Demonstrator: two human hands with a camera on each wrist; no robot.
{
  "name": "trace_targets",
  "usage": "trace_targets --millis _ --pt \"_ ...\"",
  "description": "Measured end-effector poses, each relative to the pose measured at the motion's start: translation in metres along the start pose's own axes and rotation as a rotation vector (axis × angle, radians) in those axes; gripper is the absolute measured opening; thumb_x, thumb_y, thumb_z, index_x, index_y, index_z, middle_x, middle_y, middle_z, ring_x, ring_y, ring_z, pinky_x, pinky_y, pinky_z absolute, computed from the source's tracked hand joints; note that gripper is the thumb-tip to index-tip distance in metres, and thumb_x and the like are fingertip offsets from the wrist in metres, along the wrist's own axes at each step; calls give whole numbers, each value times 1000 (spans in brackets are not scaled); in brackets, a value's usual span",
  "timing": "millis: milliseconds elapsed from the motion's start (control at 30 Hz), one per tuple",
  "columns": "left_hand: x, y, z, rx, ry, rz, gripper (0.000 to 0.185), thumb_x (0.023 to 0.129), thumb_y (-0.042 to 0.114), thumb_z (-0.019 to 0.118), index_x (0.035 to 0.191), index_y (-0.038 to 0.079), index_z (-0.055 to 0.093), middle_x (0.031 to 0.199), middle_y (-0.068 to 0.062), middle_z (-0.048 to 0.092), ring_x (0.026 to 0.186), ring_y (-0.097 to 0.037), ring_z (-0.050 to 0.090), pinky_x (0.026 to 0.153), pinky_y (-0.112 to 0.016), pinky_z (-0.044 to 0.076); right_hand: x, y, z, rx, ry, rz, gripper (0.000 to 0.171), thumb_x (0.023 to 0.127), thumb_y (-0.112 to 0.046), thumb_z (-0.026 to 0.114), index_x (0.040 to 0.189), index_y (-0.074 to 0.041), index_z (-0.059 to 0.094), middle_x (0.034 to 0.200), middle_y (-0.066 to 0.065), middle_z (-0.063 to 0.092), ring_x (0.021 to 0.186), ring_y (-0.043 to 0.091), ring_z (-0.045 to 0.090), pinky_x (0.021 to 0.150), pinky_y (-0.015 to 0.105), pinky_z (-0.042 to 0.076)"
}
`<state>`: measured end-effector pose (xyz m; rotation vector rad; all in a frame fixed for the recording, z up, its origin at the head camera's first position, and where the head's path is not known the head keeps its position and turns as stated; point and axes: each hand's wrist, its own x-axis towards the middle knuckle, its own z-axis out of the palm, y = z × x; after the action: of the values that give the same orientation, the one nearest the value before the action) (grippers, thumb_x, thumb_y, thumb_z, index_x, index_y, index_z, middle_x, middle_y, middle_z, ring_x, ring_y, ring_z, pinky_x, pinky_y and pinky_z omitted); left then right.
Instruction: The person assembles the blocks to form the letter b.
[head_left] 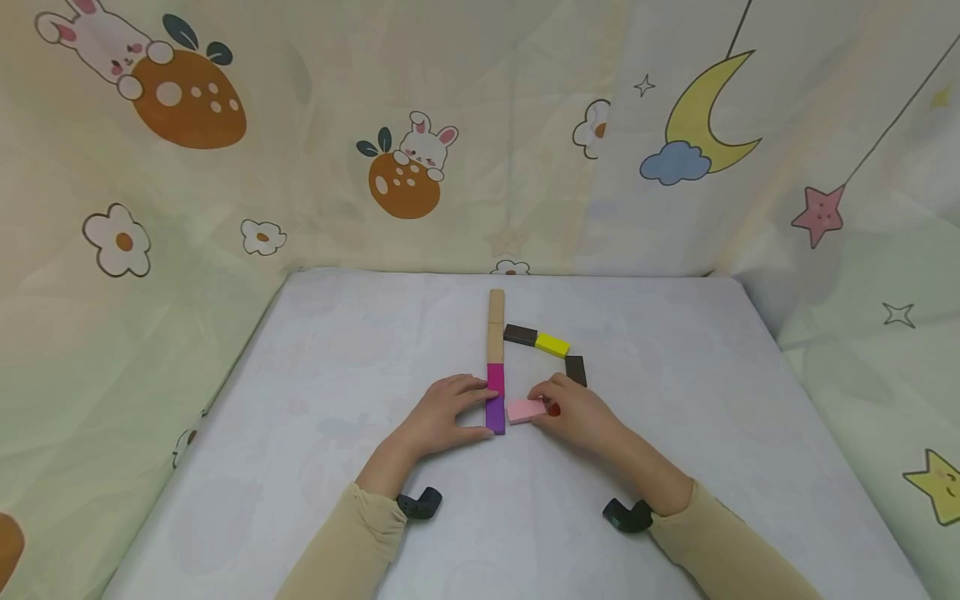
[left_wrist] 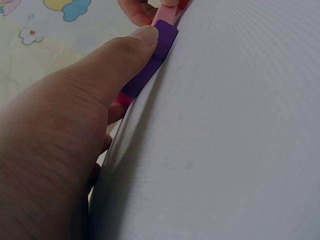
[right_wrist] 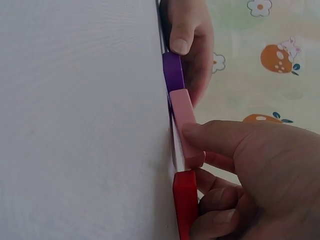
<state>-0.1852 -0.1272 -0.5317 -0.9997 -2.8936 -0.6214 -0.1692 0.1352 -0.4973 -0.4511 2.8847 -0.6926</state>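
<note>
Between thumb and fingers my right hand (head_left: 577,414) pinches a pink block (head_left: 525,410), its left end close by the purple block (head_left: 495,417). A red block (right_wrist: 185,200) lies beside my right hand's lower fingers in the right wrist view, mostly hidden in the head view. My left hand (head_left: 446,414) holds the purple block, thumb at its near end and fingertips by its joint with the magenta block (head_left: 495,377). Two plain wooden blocks (head_left: 496,342) continue that straight column away from me.
From the column's right side a curve of blocks runs out: a black block (head_left: 521,334), a yellow block (head_left: 552,345) and another black block (head_left: 575,370). They lie on a white-covered table (head_left: 360,333). Printed fabric (head_left: 510,100) hangs behind and beside it.
</note>
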Motion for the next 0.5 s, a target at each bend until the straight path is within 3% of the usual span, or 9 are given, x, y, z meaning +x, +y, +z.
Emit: trace_targets --millis 500 --pt "1 3 4 12 9 -8 62 75 70 53 130 42 46 136 13 44 132 -15 33 112 -42 24 0 1 2 -26 -6 -19 35 76 -37 73 107 -31 61 92 -11 52 78 8 49 68 19 46"
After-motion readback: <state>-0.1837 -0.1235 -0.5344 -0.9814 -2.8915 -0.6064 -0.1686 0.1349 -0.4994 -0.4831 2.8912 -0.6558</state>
